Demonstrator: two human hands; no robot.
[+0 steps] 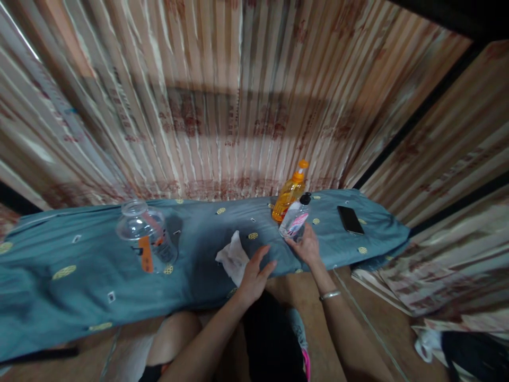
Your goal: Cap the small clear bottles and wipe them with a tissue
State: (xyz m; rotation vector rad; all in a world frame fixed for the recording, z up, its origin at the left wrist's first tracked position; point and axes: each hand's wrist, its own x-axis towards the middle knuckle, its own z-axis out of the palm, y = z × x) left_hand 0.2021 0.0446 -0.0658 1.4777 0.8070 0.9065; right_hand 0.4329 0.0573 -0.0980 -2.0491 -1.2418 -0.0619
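My right hand (pixel 305 248) is closed around the base of a small clear bottle (pixel 295 218) with a black cap and a pink label, which stands tilted on the blue cloth (pixel 87 254). Just behind that bottle stands an orange bottle (pixel 289 194) with an orange nozzle cap. My left hand (pixel 254 276) rests with fingers spread on the cloth's near edge, next to a crumpled white tissue (pixel 233 258). It holds nothing.
A clear plastic jar (pixel 146 233) with an orange label stands at the left of the cloth. A black phone (pixel 350 219) lies flat at the right. Corrugated metal sheets wall in the back and right side. My knees are below the cloth.
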